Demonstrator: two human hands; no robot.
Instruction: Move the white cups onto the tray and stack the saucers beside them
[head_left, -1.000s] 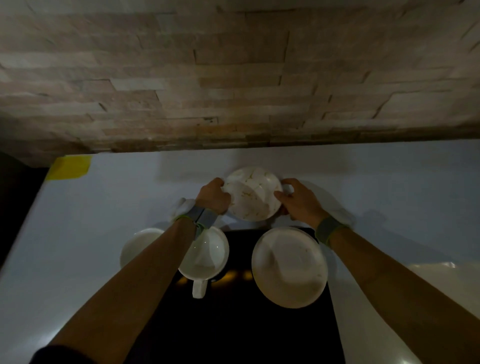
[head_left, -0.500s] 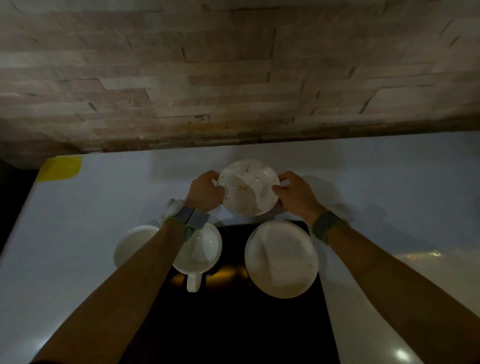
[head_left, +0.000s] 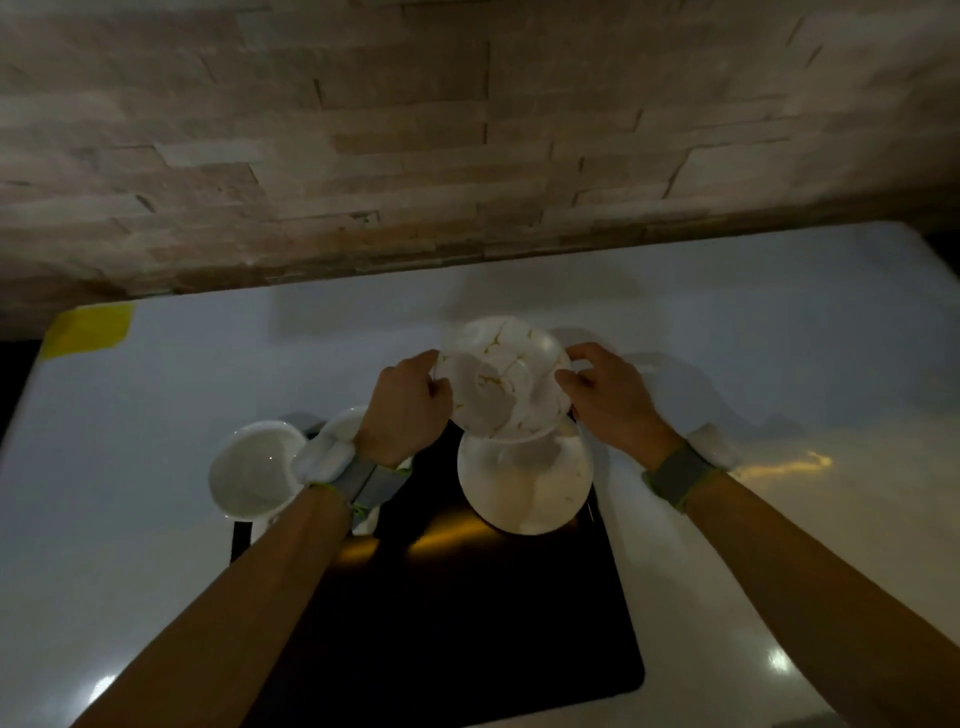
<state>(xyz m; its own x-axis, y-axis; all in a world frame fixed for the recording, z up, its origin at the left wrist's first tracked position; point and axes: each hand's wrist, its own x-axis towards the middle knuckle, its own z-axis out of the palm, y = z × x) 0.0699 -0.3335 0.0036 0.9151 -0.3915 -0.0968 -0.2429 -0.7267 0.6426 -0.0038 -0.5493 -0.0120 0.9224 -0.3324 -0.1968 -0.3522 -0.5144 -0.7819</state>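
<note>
A white saucer with gold veining (head_left: 501, 382) is held tilted in the air by both hands. My left hand (head_left: 408, 408) grips its left rim and my right hand (head_left: 610, 397) grips its right rim. It hangs just above the far edge of another white saucer (head_left: 524, 486) that lies on the black tray (head_left: 467, 613). One white cup (head_left: 257, 470) stands at the tray's left edge. A second cup (head_left: 345, 423) is mostly hidden behind my left wrist.
The tray lies on a glossy white counter (head_left: 130, 441) that ends at a stone-clad wall (head_left: 467, 130). A strip of yellow tape (head_left: 85, 330) marks the counter's far left corner. A blurred white object (head_left: 714, 449) sits behind my right wrist.
Both hands have lifted the veined saucer and brought it nearer, so it now overlaps the far rim of the saucer on the tray. The camera has swung, shifting the view.
</note>
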